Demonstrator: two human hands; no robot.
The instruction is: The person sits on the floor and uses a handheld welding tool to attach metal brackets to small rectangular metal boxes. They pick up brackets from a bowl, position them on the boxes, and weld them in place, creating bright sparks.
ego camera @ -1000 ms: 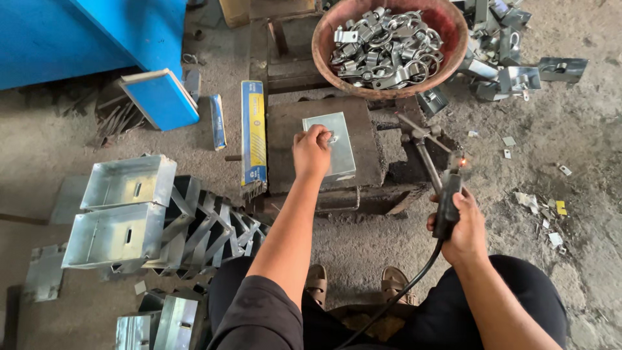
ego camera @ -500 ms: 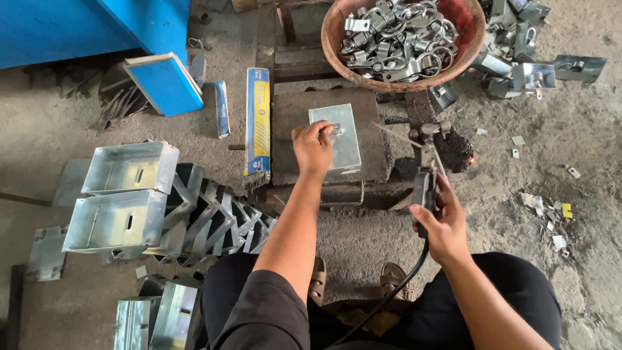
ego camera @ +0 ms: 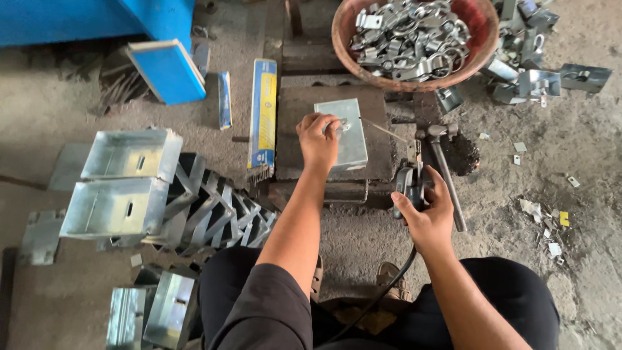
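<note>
**A:** In the head view, what is each hand doing?

**B:** The left hand [ego camera: 319, 137] rests on a flat metal plate [ego camera: 346, 139], fingers curled and pinching a small part at the plate's upper left; what that part is I cannot tell. The plate lies on a dark steel block [ego camera: 382, 159] at about 12 o'clock from the person's knees.

**A:** And the other?

**B:** The right hand [ego camera: 424, 217] is wrapped tight around a welding holder [ego camera: 409, 181], with a thin rod [ego camera: 383, 129] pointing toward 11 o'clock, its tip near the plate. A black cable [ego camera: 382, 295] trails down toward 7 o'clock.

**A:** Anything close by?

**B:** A hammer [ego camera: 444, 172] lies just beside the holder, at 1 o'clock from the right hand. A bowl of metal clamps [ego camera: 414, 39] sits at 12 o'clock, a long box [ego camera: 264, 113] stands at 9 o'clock of the block, and folded metal boxes [ego camera: 123, 181] are piled at 9 o'clock.
</note>
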